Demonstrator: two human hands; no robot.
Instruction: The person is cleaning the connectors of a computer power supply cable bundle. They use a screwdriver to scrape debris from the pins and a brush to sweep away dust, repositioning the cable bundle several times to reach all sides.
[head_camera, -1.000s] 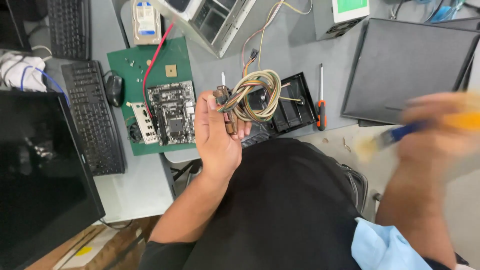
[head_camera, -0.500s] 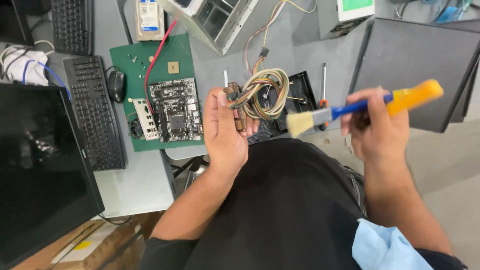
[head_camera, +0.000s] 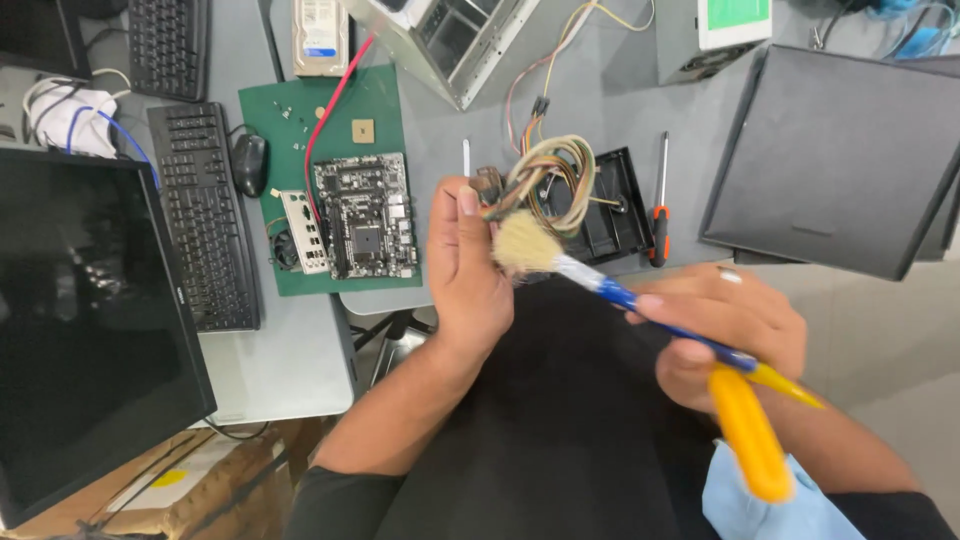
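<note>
Left hand (head_camera: 470, 270) raised upright, palm turned in, grip closed on small part with looped wire bundle (head_camera: 545, 175). Right hand (head_camera: 725, 330) level, grip wrapped around brush (head_camera: 620, 298), bristles touching the part.

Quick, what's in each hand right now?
Left hand: closed on a small part with a bundle of coloured wires.
Right hand: closed on a paintbrush.

On the worktop (head_camera: 620, 90) a mat (head_camera: 290, 110) carries a circuit board (head_camera: 365, 215), with a mouse (head_camera: 249, 163) and keyboard (head_camera: 205, 215) to its left and a monitor (head_camera: 85, 330) left of those. Right of the mat lie a tray (head_camera: 610, 215), then a screwdriver (head_camera: 660, 205), then a panel (head_camera: 840, 160). A drive (head_camera: 320, 35) lies behind the mat.
</note>
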